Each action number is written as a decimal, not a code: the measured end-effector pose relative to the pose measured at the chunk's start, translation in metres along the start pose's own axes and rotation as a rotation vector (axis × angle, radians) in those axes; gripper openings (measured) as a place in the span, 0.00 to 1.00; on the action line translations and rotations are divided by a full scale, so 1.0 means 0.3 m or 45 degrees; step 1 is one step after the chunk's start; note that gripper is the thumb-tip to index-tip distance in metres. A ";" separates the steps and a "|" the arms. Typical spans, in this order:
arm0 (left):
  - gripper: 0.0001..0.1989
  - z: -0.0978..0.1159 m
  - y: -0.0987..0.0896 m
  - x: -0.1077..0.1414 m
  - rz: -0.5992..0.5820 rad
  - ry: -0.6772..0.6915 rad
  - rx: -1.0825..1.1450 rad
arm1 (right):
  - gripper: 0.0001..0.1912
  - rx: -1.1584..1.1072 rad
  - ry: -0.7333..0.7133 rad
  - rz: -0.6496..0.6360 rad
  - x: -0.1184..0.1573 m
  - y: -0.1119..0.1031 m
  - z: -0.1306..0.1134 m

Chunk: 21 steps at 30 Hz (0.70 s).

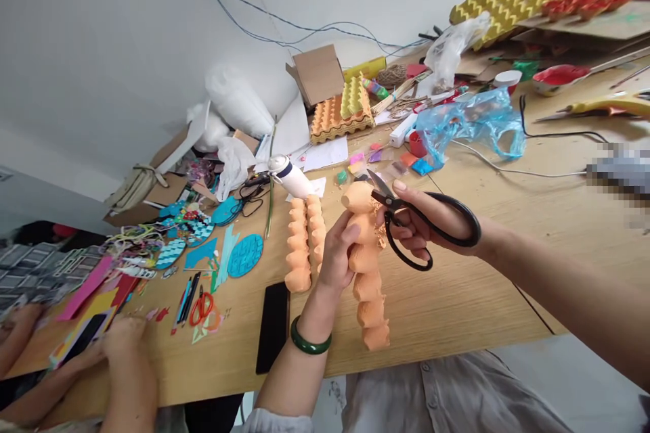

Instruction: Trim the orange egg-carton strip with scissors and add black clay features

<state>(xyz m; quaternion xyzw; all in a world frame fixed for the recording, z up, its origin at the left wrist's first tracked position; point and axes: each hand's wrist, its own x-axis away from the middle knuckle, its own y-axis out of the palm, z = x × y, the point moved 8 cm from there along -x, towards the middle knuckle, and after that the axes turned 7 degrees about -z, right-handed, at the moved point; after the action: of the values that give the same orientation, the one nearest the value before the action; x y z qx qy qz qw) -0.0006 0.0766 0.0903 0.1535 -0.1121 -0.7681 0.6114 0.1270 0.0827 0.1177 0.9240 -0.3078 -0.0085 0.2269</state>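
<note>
A strip of orange egg carton cups [366,287] hangs over the table in front of me, its far end tilted up. My left hand [339,250] is closed around its upper left side, and a green bangle [311,344] sits on that wrist. Black-handled scissors [460,206] are in my right hand [414,216], the thumb and fingers at the handles. Their partly spread blades lie by the top cup's right edge; the lower blade is partly hidden there. Two more orange carton strips [298,247] stand to the left of my left hand.
A black phone [273,328] lies near the table's front edge, and a white bottle [290,176] stands behind the strips. Orange scissors [202,306] and pencils lie left, near a co-worker's hands [124,338]. Stacked egg trays [341,111] and a blue plastic bag [470,125] are farther back.
</note>
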 end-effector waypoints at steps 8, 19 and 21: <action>0.24 0.015 0.030 0.032 -0.052 -0.003 -0.089 | 0.32 0.173 -0.012 0.083 0.071 0.008 -0.035; 0.28 -0.008 0.015 0.020 -0.062 -0.002 -0.115 | 0.34 0.531 -0.069 0.381 0.125 -0.046 -0.071; 0.28 -0.003 0.009 0.017 -0.062 0.031 -0.164 | 0.35 0.538 -0.068 0.374 0.123 -0.053 -0.069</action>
<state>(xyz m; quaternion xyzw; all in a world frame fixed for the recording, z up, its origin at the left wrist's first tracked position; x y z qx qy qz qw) 0.0013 0.0711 0.0900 0.1260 -0.0514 -0.7865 0.6024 0.1691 0.0815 0.1340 0.8957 -0.4395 0.0646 0.0195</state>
